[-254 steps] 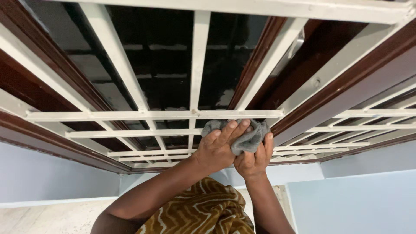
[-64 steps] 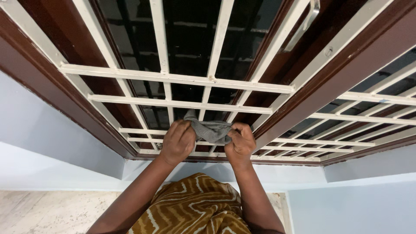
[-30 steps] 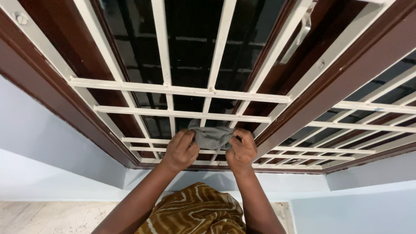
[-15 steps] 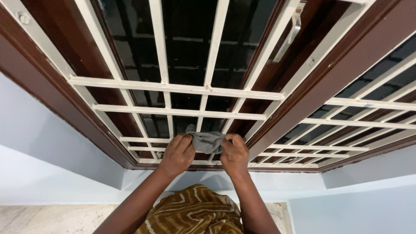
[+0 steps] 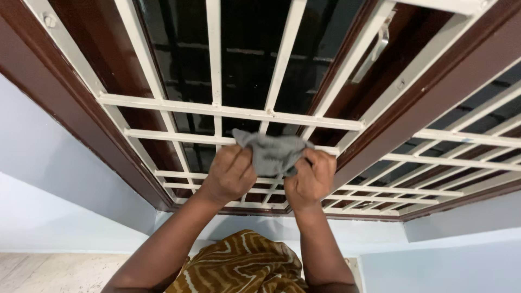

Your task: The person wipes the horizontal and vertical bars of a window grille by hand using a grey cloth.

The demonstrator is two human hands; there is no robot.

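Pinching one end of a grey cloth (image 5: 270,153), your left hand (image 5: 230,174) has its fingers curled tight around the fabric, and your right hand (image 5: 310,178) grips the other end the same way, knuckles toward you and thumb tucked against the cloth. You hold the cloth stretched between both hands, bunched and creased in the middle, with a corner poking up past your left fingers. It sits right against the white metal window grille (image 5: 228,112), across a horizontal bar where an upright bar meets it; you cannot tell whether the cloth wraps behind the bar or only presses on its front. Behind the grille lies dark glass (image 5: 247,59) set in a brown wooden window frame (image 5: 434,81), and a silver window handle (image 5: 375,46) hangs on the frame up to the right. More white bars run off to the right in a second panel. Pale blue wall (image 5: 49,179) surrounds the frame, and near your forearms shows brown fabric with cream zigzag stripes (image 5: 241,268).
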